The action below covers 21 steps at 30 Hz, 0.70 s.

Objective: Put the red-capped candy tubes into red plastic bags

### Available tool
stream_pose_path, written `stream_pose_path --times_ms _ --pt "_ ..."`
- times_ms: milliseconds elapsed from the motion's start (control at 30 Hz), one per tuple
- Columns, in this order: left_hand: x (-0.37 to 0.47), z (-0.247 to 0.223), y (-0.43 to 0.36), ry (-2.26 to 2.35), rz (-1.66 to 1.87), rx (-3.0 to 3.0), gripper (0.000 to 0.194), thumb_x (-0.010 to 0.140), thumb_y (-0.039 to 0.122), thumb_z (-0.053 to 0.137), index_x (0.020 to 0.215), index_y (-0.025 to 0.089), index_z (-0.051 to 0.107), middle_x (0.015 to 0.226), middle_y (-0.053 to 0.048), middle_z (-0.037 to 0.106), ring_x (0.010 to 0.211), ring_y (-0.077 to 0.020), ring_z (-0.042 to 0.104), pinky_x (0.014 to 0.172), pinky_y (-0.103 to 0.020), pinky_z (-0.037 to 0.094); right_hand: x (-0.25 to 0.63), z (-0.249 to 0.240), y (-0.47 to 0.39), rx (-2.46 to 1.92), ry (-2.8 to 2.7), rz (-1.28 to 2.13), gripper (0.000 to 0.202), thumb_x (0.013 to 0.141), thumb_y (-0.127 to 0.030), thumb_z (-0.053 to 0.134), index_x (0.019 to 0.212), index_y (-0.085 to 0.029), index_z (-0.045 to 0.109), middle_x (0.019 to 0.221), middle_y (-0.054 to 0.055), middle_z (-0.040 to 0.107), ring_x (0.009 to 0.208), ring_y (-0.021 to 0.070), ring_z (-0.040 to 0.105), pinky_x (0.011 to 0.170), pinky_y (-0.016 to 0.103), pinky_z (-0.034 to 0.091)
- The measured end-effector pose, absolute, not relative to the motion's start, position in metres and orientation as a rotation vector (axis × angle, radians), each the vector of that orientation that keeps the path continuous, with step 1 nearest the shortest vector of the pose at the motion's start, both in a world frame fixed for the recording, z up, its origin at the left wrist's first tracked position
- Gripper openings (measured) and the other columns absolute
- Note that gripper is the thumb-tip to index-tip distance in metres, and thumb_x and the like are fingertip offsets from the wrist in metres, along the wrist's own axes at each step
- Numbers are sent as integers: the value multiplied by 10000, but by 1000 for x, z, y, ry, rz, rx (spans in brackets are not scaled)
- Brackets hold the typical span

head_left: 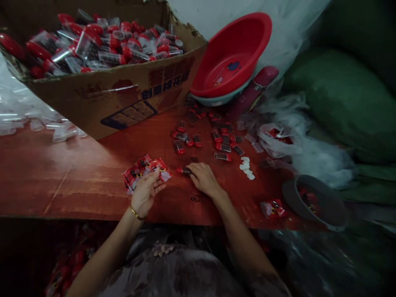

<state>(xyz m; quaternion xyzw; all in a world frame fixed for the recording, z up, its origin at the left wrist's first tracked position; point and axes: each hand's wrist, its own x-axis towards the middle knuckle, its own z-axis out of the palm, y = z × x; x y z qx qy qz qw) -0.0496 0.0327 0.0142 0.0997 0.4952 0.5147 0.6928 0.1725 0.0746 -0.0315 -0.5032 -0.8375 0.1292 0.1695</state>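
Note:
My left hand (146,190), with a gold bracelet at the wrist, is closed on several red printed packets (142,166) fanned out over the table. The thumb lies on top of the rightmost packet. Just to the right, my right hand (202,177) has its fingers closed on a small clear tube with a red cap (183,170), the cap pointing left. The fingers hide part of this tube. Beyond the right hand, several similar red-capped tubes (222,156) with dark contents lie scattered on the red tabletop (102,185).
At back left stands a cardboard box (123,99) full of red-capped tubes. Clear plastic cups (64,131) lie left of it. A red basin (216,62), a flask (256,84), white pieces (246,168), a loose packet (272,208) and a grey bowl (291,194) are to the right.

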Motion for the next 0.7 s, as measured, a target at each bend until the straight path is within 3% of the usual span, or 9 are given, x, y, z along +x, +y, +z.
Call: stream_pose_path --times_ms 167,300,500,700 --pt "-47 14 32 1094 1146 240 415 465 403 836 723 154 626 702 -24 681 630 -135 619 594 -249 481 161 -22 42 -1334 -2090 697 245 865 -315 445 1010 -182 591 843 56 655 746 189 582 704 311 449" --pt "-46 16 30 1132 1175 304 401 445 399 842 660 138 627 672 -29 672 598 -126 608 585 -242 475 153 -2 7 -1234 -1836 1029 187 841 -343 473 813 -194 583 576 -24 516 540 128 491 520 231 379" --pt "-34 24 24 1142 1197 442 399 413 428 839 599 129 652 617 -12 656 577 -126 591 597 -256 492 137 5 -4 -1223 -1522 1358 205 774 -336 499 628 -191 499 518 -49 431 437 82 398 419 195 302" --pt "-36 26 20 1140 1216 614 372 490 432 808 670 126 698 659 -17 667 605 -122 575 628 -247 481 132 1 3 -1244 -1295 1594 191 694 -376 531 663 -188 520 475 -62 448 371 78 412 355 181 282"
